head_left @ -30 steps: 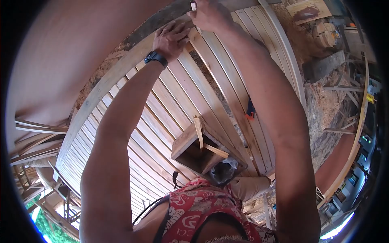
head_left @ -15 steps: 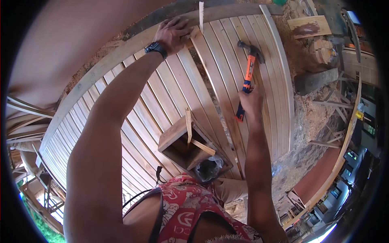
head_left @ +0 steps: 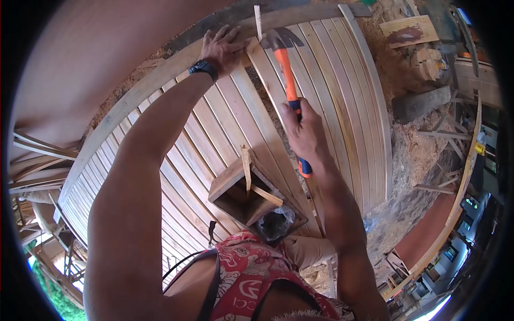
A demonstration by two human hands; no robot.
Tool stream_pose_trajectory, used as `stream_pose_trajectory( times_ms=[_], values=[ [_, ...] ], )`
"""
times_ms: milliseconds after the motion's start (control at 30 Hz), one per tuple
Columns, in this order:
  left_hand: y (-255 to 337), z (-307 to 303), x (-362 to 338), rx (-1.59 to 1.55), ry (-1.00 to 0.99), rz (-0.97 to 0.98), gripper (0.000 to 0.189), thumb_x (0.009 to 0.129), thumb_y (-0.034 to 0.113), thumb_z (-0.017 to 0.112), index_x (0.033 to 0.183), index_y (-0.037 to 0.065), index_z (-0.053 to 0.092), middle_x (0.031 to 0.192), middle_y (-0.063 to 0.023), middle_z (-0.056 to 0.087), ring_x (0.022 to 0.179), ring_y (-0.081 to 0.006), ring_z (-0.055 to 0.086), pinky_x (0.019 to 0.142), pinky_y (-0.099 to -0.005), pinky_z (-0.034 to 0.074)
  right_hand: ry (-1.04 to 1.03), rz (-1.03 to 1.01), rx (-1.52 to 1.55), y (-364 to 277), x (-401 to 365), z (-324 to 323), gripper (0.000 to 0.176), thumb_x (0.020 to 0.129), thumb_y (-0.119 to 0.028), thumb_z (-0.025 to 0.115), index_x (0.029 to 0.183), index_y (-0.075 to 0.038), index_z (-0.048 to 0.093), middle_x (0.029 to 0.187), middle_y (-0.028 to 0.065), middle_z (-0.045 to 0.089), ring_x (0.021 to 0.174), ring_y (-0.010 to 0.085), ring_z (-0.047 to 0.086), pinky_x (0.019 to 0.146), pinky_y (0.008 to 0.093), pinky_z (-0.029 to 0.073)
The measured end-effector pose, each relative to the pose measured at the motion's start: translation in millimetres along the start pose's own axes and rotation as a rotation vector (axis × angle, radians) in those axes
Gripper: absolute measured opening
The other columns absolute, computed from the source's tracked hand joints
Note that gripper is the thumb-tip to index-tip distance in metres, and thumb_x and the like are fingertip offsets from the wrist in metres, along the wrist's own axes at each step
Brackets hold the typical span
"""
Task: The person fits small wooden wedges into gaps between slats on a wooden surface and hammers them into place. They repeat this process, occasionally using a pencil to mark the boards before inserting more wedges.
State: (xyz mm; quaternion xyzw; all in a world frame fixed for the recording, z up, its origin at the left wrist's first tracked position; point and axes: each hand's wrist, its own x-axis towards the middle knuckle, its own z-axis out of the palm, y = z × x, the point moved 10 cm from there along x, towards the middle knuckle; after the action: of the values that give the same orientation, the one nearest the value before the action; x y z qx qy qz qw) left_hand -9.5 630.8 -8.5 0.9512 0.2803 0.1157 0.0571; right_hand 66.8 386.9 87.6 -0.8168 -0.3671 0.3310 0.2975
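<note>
My right hand (head_left: 306,131) is wrapped round the handle of a claw hammer (head_left: 287,75) with an orange and dark blue grip. The hammer's head is over the far end of a loose-looking plank (head_left: 273,80), close to a thin upright wooden strip (head_left: 258,22). My left hand (head_left: 221,52), with a dark watch on its wrist, lies flat with fingers spread on the curved wooden edge (head_left: 160,67), left of that plank's end. A dark gap shows between this plank and the slats (head_left: 249,101) to its left. Any nail under the hammer cannot be made out.
In front of my body a wooden box (head_left: 227,182) with two compartments rests on the slats. It holds thin wooden sticks (head_left: 247,166) and a clear plastic bag (head_left: 274,220). Sawdust, a wood offcut (head_left: 409,32) and a grey block (head_left: 421,104) lie to the right.
My right hand has moved the hammer left and away from my body, bringing its head near the plank's far end and the upright strip. My left hand stays in nearly the same place.
</note>
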Motion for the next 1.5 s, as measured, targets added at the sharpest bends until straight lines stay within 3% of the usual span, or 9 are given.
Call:
stream_pose_trajectory(
  times_ms=[367, 600, 700, 867, 967, 1067, 1200, 1333, 1500],
  values=[
    [-1.9, 1.0, -1.6, -0.016, 0.041, 0.015, 0.036, 0.095, 0.028, 0.051, 0.127, 0.031, 0.069, 0.156, -0.0044, 0.045, 0.146, -0.0312, 0.037, 0.116, -0.0658, 0.022, -0.07, -0.025, -0.082, -30.9, 19.8, 6.5, 0.038, 0.102, -0.039, 0.057, 0.098, -0.001, 0.055, 0.066, 0.0167, 0.063, 0.059, 0.037, 0.065, 0.054, 0.0453, 0.048],
    [-2.6, 0.5, -1.2, -0.02, 0.082, 0.021, 0.039, 0.099, 0.032, 0.045, 0.132, 0.038, 0.064, 0.156, -0.0048, 0.044, 0.147, -0.0304, 0.035, 0.119, -0.0658, 0.018, 0.225, -0.345, 0.299, -74.2, -2.0, -37.9, 0.027, 0.101, -0.025, 0.061, 0.096, 0.0, 0.056, 0.061, 0.0134, 0.06, 0.053, 0.0305, 0.064, 0.051, 0.0369, 0.047],
    [3.5, 3.2, -0.4, 0.022, 0.006, -0.002, 0.039, 0.1, 0.032, 0.044, 0.134, 0.038, 0.063, 0.156, -0.0051, 0.044, 0.147, -0.0302, 0.035, 0.119, -0.0659, 0.018, -0.023, -0.123, -0.252, -17.7, 42.1, 13.6, 0.037, 0.101, -0.032, 0.061, 0.089, 0.003, 0.056, 0.067, 0.0218, 0.064, 0.06, 0.0409, 0.066, 0.053, 0.0447, 0.048],
    [-1.0, 2.8, 0.4, 0.01, -0.029, -0.012, 0.04, 0.101, 0.033, 0.042, 0.136, 0.037, 0.061, 0.158, -0.0064, 0.041, 0.149, -0.0302, 0.031, 0.119, -0.0656, 0.017, -0.044, -0.066, -0.127, -43.9, 20.9, -6.1, 0.039, 0.101, -0.035, 0.06, 0.088, 0.002, 0.056, 0.067, 0.0217, 0.065, 0.063, 0.0433, 0.066, 0.052, 0.0474, 0.047],
    [-1.0, 4.1, -2.1, 0.015, -0.015, -0.004, 0.04, 0.101, 0.034, 0.041, 0.135, 0.037, 0.062, 0.159, -0.0063, 0.04, 0.15, -0.0305, 0.03, 0.12, -0.0653, 0.016, 0.252, -0.289, 0.12, -64.2, -2.1, -24.9, 0.038, 0.101, -0.033, 0.06, 0.088, 0.003, 0.056, 0.068, 0.0211, 0.065, 0.062, 0.0441, 0.065, 0.051, 0.0471, 0.046],
    [3.1, -1.0, -2.4, 0.016, 0.002, 0.023, 0.04, 0.101, 0.034, 0.042, 0.135, 0.038, 0.062, 0.159, -0.0054, 0.04, 0.15, -0.0296, 0.03, 0.12, -0.0651, 0.016, 0.068, -0.175, -0.189, 20.4, 39.8, 28.7, 0.039, 0.1, -0.033, 0.061, 0.088, 0.003, 0.058, 0.069, 0.0213, 0.066, 0.061, 0.044, 0.064, 0.051, 0.0472, 0.046],
    [0.1, 9.3, -1.2, 0.021, 0.018, 0.008, 0.039, 0.095, 0.029, 0.053, 0.132, 0.035, 0.065, 0.156, -0.0051, 0.044, 0.147, -0.0305, 0.035, 0.117, -0.0653, 0.022, 0.036, -0.097, -0.131, -27.7, 20.6, -7.9, 0.037, 0.099, -0.032, 0.063, 0.087, 0.003, 0.057, 0.069, 0.022, 0.066, 0.064, 0.0422, 0.067, 0.053, 0.0457, 0.048],
    [0.8, -0.6, -4.7, -0.013, 0.07, 0.024, 0.038, 0.095, 0.028, 0.053, 0.13, 0.033, 0.066, 0.155, -0.0063, 0.045, 0.146, -0.0309, 0.036, 0.117, -0.0655, 0.023, 0.298, -0.306, 0.163, -25.3, 2.0, -10.9, 0.034, 0.098, -0.028, 0.067, 0.087, 0.002, 0.055, 0.069, 0.0214, 0.065, 0.066, 0.0403, 0.068, 0.052, 0.0428, 0.048],
    [0.2, 0.8, 3.0, 0.107, 0.007, 0.008, 0.037, 0.095, 0.027, 0.052, 0.128, 0.03, 0.068, 0.155, -0.0068, 0.044, 0.146, -0.0304, 0.036, 0.116, -0.0657, 0.024, 0.007, -0.138, -0.215, 6.0, 32.0, 6.6, 0.032, 0.1, -0.027, 0.062, 0.087, 0.002, 0.055, 0.066, 0.0211, 0.063, 0.059, 0.0407, 0.065, 0.052, 0.0445, 0.047]
  ],
)
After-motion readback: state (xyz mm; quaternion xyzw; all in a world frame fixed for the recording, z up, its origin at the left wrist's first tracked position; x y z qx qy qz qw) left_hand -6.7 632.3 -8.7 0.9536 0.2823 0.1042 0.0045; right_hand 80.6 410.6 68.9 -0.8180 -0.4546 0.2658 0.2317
